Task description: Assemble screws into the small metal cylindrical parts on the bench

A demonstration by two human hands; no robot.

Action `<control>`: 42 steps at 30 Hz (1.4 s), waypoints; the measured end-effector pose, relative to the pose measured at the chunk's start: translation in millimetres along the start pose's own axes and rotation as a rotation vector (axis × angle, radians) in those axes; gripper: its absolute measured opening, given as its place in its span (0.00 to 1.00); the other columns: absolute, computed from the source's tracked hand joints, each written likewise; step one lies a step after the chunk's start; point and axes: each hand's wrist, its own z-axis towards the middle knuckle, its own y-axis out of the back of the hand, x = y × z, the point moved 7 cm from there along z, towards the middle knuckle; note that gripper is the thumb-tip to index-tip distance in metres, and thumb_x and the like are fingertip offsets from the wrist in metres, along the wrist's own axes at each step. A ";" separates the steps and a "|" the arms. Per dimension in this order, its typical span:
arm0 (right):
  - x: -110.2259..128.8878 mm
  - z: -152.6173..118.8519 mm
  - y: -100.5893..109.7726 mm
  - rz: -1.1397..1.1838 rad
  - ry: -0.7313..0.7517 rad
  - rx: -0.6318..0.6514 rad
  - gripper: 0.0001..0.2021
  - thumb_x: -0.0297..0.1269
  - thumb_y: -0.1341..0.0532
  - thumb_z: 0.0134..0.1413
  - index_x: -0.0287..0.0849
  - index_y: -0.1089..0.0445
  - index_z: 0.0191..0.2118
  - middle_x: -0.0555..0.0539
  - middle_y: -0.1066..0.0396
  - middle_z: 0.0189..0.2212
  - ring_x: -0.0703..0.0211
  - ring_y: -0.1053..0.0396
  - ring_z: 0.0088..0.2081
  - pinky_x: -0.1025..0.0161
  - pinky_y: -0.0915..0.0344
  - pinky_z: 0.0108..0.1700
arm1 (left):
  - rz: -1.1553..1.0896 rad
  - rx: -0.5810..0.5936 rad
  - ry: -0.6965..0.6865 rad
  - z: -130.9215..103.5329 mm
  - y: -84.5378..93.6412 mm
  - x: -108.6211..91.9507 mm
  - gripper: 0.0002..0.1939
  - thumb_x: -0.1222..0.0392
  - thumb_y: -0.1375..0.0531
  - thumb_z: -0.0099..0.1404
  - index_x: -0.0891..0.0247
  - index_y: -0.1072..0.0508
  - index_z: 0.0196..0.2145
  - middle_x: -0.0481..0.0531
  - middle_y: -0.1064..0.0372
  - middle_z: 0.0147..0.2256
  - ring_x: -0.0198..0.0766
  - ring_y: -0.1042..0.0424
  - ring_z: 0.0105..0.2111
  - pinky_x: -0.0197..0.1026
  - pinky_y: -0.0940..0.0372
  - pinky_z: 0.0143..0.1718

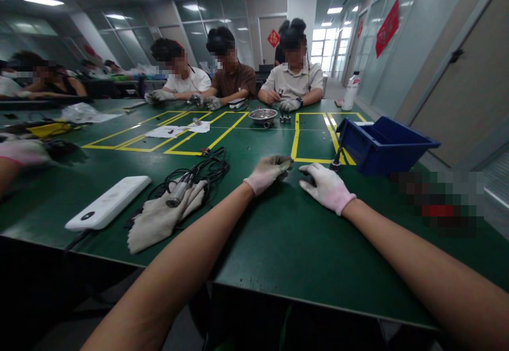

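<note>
Both my hands wear whitish gloves with pink cuffs over the green table (258, 234). My left hand (271, 173) has its fingers bent together, and whatever they may hold is too small to make out. To its right, my right hand (324, 184) rests low over the table, thumb and fingers apart, with nothing seen between them. Just beyond the right fingers a small dark metal part (336, 163) stands upright by the yellow tape. The blue bin (385, 149) is to the right of that part.
A white power strip (109, 202), a grey cloth glove (159, 221), a metal cylinder (178, 193) and black cables (217, 165) lie at the left. A steel bowl (262, 116) and a bottle (350, 92) stand farther back. Several people sit opposite; another gloved hand (26, 150) is far left.
</note>
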 end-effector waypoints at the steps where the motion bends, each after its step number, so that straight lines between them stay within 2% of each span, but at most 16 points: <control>1: 3.3 -0.4 3.5 0.019 0.015 -0.040 0.16 0.41 0.44 0.57 0.43 0.36 0.51 0.44 0.33 0.44 0.56 0.33 0.42 0.61 0.36 0.43 | -0.112 0.041 0.015 -0.9 -4.7 -0.7 0.21 0.50 0.38 0.58 0.67 0.29 0.44 0.53 0.30 0.33 0.28 0.36 0.23 0.33 0.42 0.24; 3: 9.6 -1.2 8.8 0.048 0.044 -0.105 0.18 0.42 0.44 0.57 0.42 0.37 0.51 0.44 0.33 0.44 0.56 0.33 0.42 0.61 0.35 0.44 | -0.276 0.154 0.025 -5.0 -16.9 -3.8 0.22 0.48 0.37 0.56 0.69 0.29 0.42 0.53 0.32 0.31 0.27 0.37 0.23 0.32 0.43 0.23; 5: 13.1 -1.7 10.6 0.061 0.055 -0.141 0.18 0.43 0.43 0.56 0.42 0.37 0.50 0.44 0.33 0.43 0.56 0.33 0.42 0.60 0.35 0.44 | -0.343 0.245 0.019 -10.0 -27.2 -6.6 0.22 0.49 0.36 0.54 0.69 0.29 0.40 0.52 0.33 0.30 0.28 0.36 0.23 0.32 0.43 0.23; 10: 9.8 -2.0 9.3 0.036 0.028 -0.169 0.14 0.40 0.43 0.56 0.43 0.35 0.47 0.44 0.32 0.41 0.56 0.32 0.41 0.60 0.35 0.43 | -0.312 0.320 0.045 -13.7 -35.7 -3.6 0.20 0.49 0.37 0.56 0.69 0.30 0.39 0.52 0.33 0.28 0.29 0.35 0.23 0.32 0.42 0.23; 21: 10.5 -3.2 11.6 0.000 0.026 -0.175 0.12 0.40 0.43 0.56 0.42 0.34 0.45 0.45 0.32 0.40 0.57 0.32 0.39 0.61 0.35 0.41 | -0.316 0.339 0.074 -14.5 -34.2 -3.4 0.22 0.49 0.36 0.55 0.70 0.30 0.40 0.54 0.32 0.29 0.31 0.33 0.26 0.34 0.39 0.27; 27: 16.5 -3.9 10.2 -0.031 0.081 -0.126 0.12 0.40 0.46 0.58 0.42 0.34 0.45 0.44 0.32 0.40 0.56 0.32 0.39 0.61 0.36 0.40 | -0.285 0.358 0.070 -13.1 -34.7 -0.8 0.25 0.47 0.37 0.55 0.70 0.30 0.43 0.55 0.32 0.30 0.32 0.33 0.26 0.35 0.39 0.27; 37: 17.2 -3.5 9.4 -0.027 0.066 -0.096 0.12 0.40 0.47 0.59 0.41 0.34 0.45 0.43 0.32 0.40 0.56 0.32 0.39 0.61 0.36 0.39 | -0.154 0.314 0.067 -14.4 -34.1 -4.8 0.24 0.43 0.38 0.55 0.69 0.29 0.37 0.52 0.33 0.26 0.31 0.33 0.23 0.35 0.37 0.26; 42: 16.1 -2.8 5.9 -0.051 0.069 -0.078 0.12 0.40 0.49 0.60 0.41 0.34 0.45 0.43 0.32 0.40 0.56 0.32 0.38 0.62 0.37 0.40 | -0.129 0.306 0.067 -11.2 -31.9 1.4 0.23 0.43 0.39 0.56 0.69 0.30 0.36 0.52 0.32 0.26 0.31 0.32 0.23 0.34 0.37 0.26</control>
